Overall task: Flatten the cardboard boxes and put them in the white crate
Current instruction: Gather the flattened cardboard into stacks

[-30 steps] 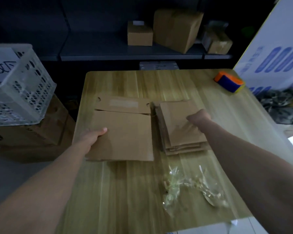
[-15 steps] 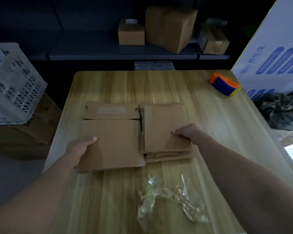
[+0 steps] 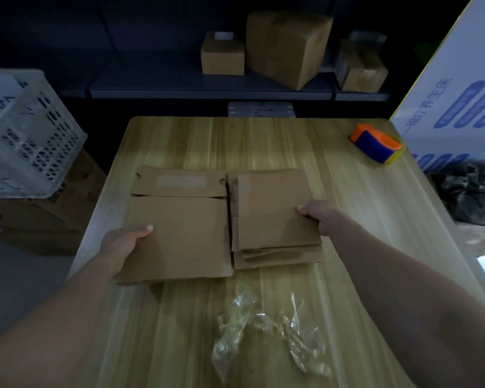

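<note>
Left hand (image 3: 123,245) and right hand (image 3: 318,215) each grip flattened cardboard (image 3: 179,233); crumpled plastic (image 3: 266,334) lies nearby

table (image 3: 263,141): smooth wood with stripes, a bit shiny | flat boxes (image 3: 179,236): brown cardboard, dull | crate (image 3: 31,141): white plastic full of holes | wrapper (image 3: 266,331): clear shiny crinkly plastic | tape holder (image 3: 375,142): orange and blue plastic, smooth

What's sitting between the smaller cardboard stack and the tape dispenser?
Nothing: the head view shows bare table between the smaller stack and tape dispenser.
</note>
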The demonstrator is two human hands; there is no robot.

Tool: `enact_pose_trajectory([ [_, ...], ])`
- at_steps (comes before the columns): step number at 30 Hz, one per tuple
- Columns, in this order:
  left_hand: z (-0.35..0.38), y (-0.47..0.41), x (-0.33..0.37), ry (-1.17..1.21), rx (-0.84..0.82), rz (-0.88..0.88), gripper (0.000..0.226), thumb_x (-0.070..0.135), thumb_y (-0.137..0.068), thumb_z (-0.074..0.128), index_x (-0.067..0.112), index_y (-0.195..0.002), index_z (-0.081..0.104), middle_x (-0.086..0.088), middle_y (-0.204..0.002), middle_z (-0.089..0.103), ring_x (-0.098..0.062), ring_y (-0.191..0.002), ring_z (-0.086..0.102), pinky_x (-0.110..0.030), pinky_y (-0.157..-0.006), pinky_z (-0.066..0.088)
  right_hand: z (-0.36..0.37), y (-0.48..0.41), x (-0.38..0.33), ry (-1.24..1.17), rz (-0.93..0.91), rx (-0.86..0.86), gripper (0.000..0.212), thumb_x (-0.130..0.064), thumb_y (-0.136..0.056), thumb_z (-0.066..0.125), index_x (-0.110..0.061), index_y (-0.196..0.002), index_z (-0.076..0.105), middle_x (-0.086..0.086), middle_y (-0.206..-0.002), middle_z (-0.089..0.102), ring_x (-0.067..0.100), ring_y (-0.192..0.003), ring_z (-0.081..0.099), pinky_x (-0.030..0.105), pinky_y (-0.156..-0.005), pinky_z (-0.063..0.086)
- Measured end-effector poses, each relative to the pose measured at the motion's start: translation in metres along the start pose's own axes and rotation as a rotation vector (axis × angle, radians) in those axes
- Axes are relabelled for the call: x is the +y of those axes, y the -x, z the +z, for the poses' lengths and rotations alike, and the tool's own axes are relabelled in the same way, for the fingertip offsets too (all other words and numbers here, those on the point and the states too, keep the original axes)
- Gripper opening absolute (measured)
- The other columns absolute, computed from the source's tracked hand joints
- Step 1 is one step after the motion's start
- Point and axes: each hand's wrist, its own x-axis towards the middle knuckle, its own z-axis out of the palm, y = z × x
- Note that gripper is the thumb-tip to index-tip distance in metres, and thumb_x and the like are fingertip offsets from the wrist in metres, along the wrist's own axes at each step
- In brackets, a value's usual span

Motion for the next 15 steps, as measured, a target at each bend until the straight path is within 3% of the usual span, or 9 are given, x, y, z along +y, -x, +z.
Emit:
enact_pose_trajectory([
  [8,-0.013,0.006,-0.003,0.02,0.041,-0.032,0.058,0.044,-0.069,0.079,0.002,-0.106,0.063,-0.013,-0.108,0.063,-0.034,-0.099,0.057,-0.048,-0.093,0.045,-0.039,0.003,-0.006,0.014,-0.123,0.064,0.037,-0.012,-0.092,0.059,0.0,-0.127,0.056,0.016,-0.13,0.058,0.031,-0.119,0.056,0.039,-0.099,0.048],
  [13,-0.016,0.01,0.001,0.102,0.028,-0.024,0.051,0.04,-0.069,0.08,0.006,-0.103,0.063,-0.009,-0.104,0.064,-0.033,-0.101,0.057,-0.049,-0.094,0.044,-0.069,0.006,0.004,0.029,-0.105,0.104,0.036,-0.01,-0.094,0.056,-0.001,-0.128,0.054,0.017,-0.13,0.058,0.025,-0.097,0.06,0.031,-0.08,0.049],
  [15,-0.017,0.009,0.003,0.156,0.035,-0.014,0.053,0.043,-0.062,0.082,0.008,-0.098,0.065,-0.006,-0.102,0.066,-0.032,-0.101,0.059,-0.049,-0.096,0.044,-0.075,0.007,0.013,0.042,-0.087,0.119,0.037,-0.01,-0.094,0.056,0.001,-0.129,0.053,0.018,-0.13,0.057,0.029,-0.105,0.061,0.03,-0.08,0.047],
])
